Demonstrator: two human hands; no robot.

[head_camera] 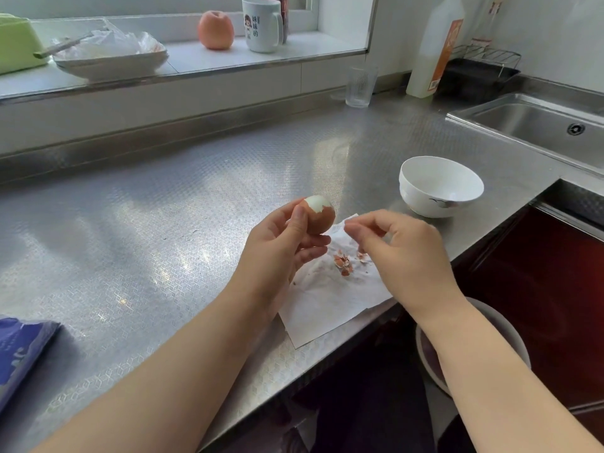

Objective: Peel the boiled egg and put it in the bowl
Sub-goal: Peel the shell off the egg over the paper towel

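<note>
Here the left hand's fingers (313, 248) curl round the boiled egg (318, 215), thumb pressed along its near side, holding it up above the table (163, 223). The top of the egg shows bare white; the lower part is brown shell with a ragged edge. The right hand (402, 253) hangs just beside it over the paper towel (327, 305), thumb and forefinger drawn together at the tips — whether a chip of shell sits between them I cannot tell, the hand being blurred.

Below, small shell fragments (343, 261) lie scattered on the towel, which overhangs the table's front edge. The bowl (441, 186) stands apart to the right, beyond the towel and short of the sink (539, 125), and nothing lies in it that I can see.

By my judgement the peeling is barely begun, and the risks follow from that. A wet, half-bare egg is slippery — too light a hold and it may drop onto the steel or off the edge. Too hard a squeeze, or a nail dug under the shell, could gouge the white. Shell lifted in tiny flakes tends to cling to fingers and egg, so bits could ride into the bowl. The towel's loose overhang could be dragged by a wrist, spilling fragments to the floor.
</note>
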